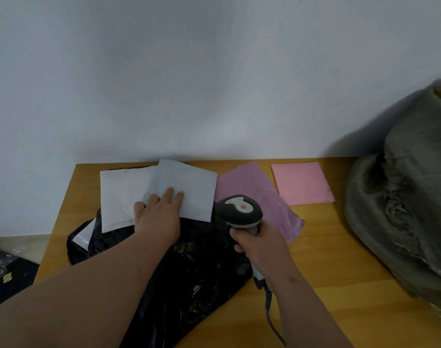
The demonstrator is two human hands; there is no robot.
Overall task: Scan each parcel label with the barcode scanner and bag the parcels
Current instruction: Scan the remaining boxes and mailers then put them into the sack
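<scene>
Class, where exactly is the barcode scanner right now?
The barcode scanner is right of centre, gripped by the right hand, between the white parcel and purple parcel.

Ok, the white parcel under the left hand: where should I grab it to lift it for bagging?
Take the white parcel by its near edge, coming from the front. It lies flat, but that edge overhangs the crumpled black bag, so the left hand, now resting flat on top, could likely slip fingers beneath and pinch. The right hand holds the scanner.

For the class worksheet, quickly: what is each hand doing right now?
Left hand: open, fingers flat on the white parcel.
Right hand: closed, gripping the barcode scanner by its handle.
</scene>
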